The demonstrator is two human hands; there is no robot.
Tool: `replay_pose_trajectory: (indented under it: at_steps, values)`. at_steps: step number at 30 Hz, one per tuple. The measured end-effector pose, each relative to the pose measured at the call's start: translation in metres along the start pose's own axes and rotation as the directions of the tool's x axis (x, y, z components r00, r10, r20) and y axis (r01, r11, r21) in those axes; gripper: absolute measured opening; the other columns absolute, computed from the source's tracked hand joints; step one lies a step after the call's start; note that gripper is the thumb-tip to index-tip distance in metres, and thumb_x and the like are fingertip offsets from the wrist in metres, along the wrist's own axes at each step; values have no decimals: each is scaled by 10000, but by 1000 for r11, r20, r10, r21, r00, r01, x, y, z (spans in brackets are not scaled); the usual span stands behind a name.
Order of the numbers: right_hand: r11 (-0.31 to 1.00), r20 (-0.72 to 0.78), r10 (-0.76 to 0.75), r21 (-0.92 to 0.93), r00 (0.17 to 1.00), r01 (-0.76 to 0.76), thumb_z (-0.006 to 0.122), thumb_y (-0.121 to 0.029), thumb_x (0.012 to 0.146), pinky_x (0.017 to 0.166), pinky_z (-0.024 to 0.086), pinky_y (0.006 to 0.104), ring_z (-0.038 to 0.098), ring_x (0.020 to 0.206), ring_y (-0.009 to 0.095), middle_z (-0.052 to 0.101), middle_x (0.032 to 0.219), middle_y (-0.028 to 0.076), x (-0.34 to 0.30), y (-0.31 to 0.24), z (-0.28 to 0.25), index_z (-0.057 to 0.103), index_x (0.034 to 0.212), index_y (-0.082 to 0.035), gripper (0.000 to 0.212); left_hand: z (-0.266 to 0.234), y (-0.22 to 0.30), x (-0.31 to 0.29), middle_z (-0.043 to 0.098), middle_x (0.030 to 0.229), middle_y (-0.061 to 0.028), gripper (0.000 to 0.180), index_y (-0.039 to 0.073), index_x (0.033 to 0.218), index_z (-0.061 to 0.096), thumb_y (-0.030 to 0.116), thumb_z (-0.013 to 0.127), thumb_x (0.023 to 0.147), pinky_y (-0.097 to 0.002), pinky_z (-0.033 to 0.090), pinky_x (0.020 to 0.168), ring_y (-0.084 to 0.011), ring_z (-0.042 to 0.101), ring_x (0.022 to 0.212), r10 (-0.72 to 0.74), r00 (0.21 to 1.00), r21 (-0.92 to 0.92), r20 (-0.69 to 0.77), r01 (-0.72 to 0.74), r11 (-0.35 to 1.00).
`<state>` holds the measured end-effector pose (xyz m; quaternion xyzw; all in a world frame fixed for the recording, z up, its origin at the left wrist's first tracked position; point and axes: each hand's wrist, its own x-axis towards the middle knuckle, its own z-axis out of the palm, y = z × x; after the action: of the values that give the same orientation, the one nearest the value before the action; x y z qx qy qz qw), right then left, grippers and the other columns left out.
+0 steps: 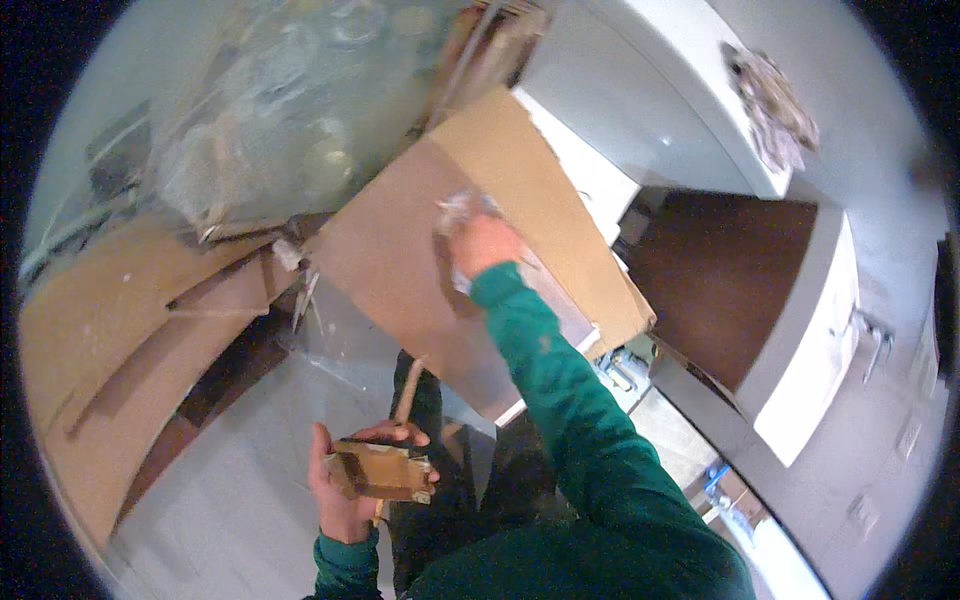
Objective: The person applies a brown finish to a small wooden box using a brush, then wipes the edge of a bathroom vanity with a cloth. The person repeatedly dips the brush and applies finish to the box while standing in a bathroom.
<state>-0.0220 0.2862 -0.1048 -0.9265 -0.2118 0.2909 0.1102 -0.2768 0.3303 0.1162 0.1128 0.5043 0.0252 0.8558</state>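
My right hand [485, 245] reaches up and presses a crumpled whitish wad [461, 207] onto a brown panel [390, 250]. Its fingers are bent over the wad. Blur hides whether this is cloth or plastic film. The panel lies tilted on a larger cardboard sheet [490, 130]. Lower down, my left hand [345, 490] is palm up, holding a small brown cardboard piece [385, 472] with ragged pale edges. A light wooden stick [409, 390] rises from between the fingers of that hand; its lower end is hidden.
Large cardboard pieces [110, 300] lean at the left, below clear plastic sheeting [290, 110]. At the right stands an open drawer-like unit [730, 270] with a brown inside and a white front. A rag [768, 95] rests on the white surface above it.
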Motion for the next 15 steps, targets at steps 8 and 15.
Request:
replay_pose_trajectory:
  at_steps: [8, 15]
  values:
    - [993, -22, 120, -11, 993, -120, 591, -345, 852, 692, 550, 499, 691, 791, 374, 698, 865, 205, -58, 66, -11, 590, 1214, -98, 438, 3, 13, -16, 618, 1012, -232, 801, -42, 1023, 608, 701, 327, 916, -564, 553, 522, -433, 659, 656, 27, 999, 53, 24, -29, 998]
    - [992, -561, -95, -120, 822, 32, 618, -358, 859, 638, 552, 482, 682, 779, 352, 659, 1025, 210, -69, 116, -61, 530, 1326, -161, 514, 18, 11, -22, 591, 1025, -198, 744, -36, 1053, 571, 668, 365, 928, -553, 526, 448, -386, 639, 603, 65, 997, 149, 27, -69, 986]
